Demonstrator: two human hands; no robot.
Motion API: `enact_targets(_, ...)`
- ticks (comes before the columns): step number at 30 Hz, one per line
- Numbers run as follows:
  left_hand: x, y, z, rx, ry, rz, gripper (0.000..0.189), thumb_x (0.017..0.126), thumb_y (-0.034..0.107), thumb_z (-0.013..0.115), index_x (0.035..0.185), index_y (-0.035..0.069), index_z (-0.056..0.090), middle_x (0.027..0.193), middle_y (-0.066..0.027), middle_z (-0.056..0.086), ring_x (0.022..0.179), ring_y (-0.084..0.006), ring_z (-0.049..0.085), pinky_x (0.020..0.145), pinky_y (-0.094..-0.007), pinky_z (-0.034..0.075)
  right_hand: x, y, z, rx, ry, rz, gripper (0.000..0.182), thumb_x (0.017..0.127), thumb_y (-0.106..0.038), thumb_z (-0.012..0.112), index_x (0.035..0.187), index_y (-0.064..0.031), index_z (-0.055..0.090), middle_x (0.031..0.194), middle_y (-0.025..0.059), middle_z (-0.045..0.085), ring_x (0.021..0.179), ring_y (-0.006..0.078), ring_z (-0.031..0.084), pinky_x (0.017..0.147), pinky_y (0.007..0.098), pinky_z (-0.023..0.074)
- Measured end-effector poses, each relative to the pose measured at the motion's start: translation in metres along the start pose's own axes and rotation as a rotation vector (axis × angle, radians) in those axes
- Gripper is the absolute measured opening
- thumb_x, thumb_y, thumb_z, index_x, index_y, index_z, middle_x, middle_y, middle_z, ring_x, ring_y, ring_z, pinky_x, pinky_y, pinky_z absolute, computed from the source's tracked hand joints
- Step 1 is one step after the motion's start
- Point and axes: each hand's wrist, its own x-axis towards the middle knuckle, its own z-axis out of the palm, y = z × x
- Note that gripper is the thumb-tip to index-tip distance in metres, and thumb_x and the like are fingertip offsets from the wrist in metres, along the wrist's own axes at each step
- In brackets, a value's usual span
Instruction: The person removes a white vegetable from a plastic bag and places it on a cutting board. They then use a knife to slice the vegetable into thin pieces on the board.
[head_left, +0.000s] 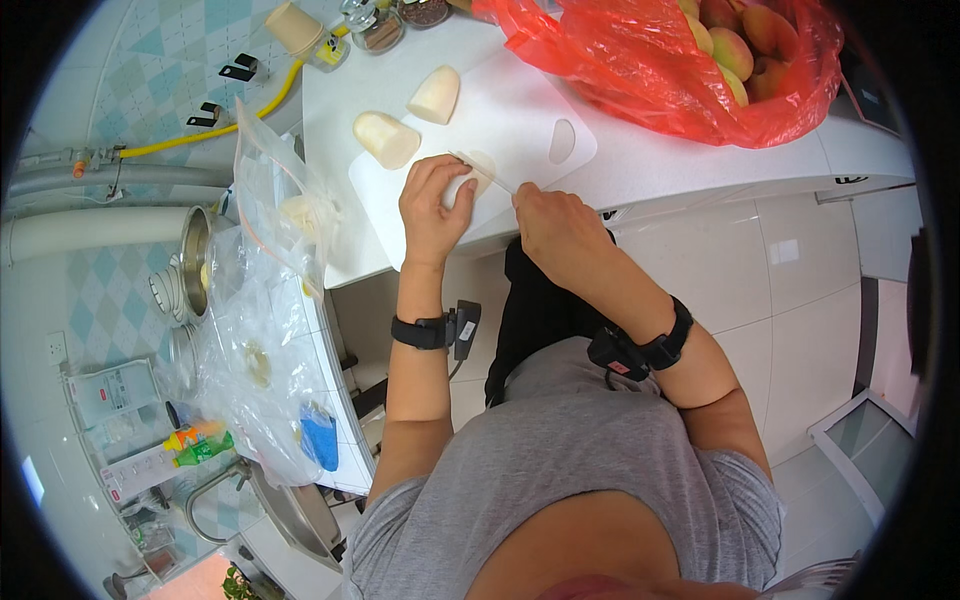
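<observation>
My right hand (555, 225) is closed around the handle end of a knife (484, 169), whose blade lies over a pale, peeled vegetable piece (482, 171) on a white plastic cutting board (525, 97). At the blade's other end, my left hand (437, 199) rests on the piece with bent fingers; the fingers hide part of it. Two thick pale chunks of a peeled root vegetable lie farther off: one chunk (386, 140) to the left at the board's edge, and another chunk (435, 94) above it, also by the board.
A red plastic bag (637, 90) of peaches (730, 54) stands at the upper right. Glass jars (373, 30) are at the counter's back. To the left are a clear zip bag (277, 187), a metal bowl (196, 259), crumpled plastic (255, 360), a blue cloth (320, 439) and a sink (292, 510).
</observation>
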Motion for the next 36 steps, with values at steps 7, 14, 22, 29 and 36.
enact_targets(7, -0.001, -0.001, -0.001, -0.018, -0.016, -0.029, 0.016, 0.067, 0.000, 0.068, 0.083, 0.001, 0.063, 0.090, -0.0093, 0.062, 0.084, -0.0244, 0.058, 0.075, -0.0305, 0.046, -0.001, -0.003, 0.003, -0.001, 0.005, -0.006, 0.017, 0.088, -0.012, 0.043, 0.084, 0.0035, 0.047, 0.065, 0.0233, 0.056, 0.064, 0.0413, 0.057, 0.060, 0.0498, 0.0446)
enact_targets(14, -0.001, -0.003, -0.001, -0.019, -0.027, -0.044, 0.017, 0.068, 0.001, 0.068, 0.085, 0.002, 0.065, 0.091, -0.0100, 0.062, 0.085, -0.0238, 0.059, 0.076, -0.0302, 0.047, 0.006, -0.008, -0.001, -0.092, -0.028, -0.054, 0.012, 0.079, -0.009, 0.051, 0.082, 0.0021, 0.048, 0.071, 0.0196, 0.059, 0.069, 0.0364, 0.061, 0.061, 0.0436, 0.0503)
enact_targets(22, 0.000, 0.000, 0.000, -0.016, 0.001, -0.017, 0.016, 0.066, 0.000, 0.068, 0.080, 0.003, 0.063, 0.087, -0.0070, 0.062, 0.083, -0.0242, 0.058, 0.071, -0.0310, 0.047, 0.020, 0.002, 0.005, -0.101, -0.123, 0.041, 0.012, 0.081, -0.009, 0.050, 0.085, 0.0026, 0.052, 0.079, 0.0214, 0.061, 0.077, 0.0376, 0.062, 0.067, 0.0435, 0.0509)
enact_targets(29, 0.000, -0.001, 0.000, -0.011, 0.000, -0.004, 0.016, 0.066, 0.000, 0.068, 0.080, 0.003, 0.063, 0.087, -0.0071, 0.062, 0.083, -0.0246, 0.058, 0.071, -0.0313, 0.047, 0.018, 0.008, 0.011, -0.052, -0.026, 0.045, 0.020, 0.089, -0.015, 0.043, 0.086, 0.0037, 0.050, 0.070, 0.0237, 0.059, 0.069, 0.0411, 0.059, 0.063, 0.0488, 0.0463)
enact_targets(36, 0.000, 0.000, 0.000, -0.001, 0.001, -0.024, 0.016, 0.066, 0.000, 0.067, 0.080, 0.003, 0.062, 0.087, -0.0073, 0.061, 0.082, -0.0252, 0.057, 0.071, -0.0319, 0.047, 0.007, -0.007, -0.003, -0.069, -0.053, 0.028, 0.015, 0.086, -0.012, 0.046, 0.088, 0.0033, 0.050, 0.071, 0.0232, 0.059, 0.070, 0.0397, 0.060, 0.063, 0.0473, 0.0472)
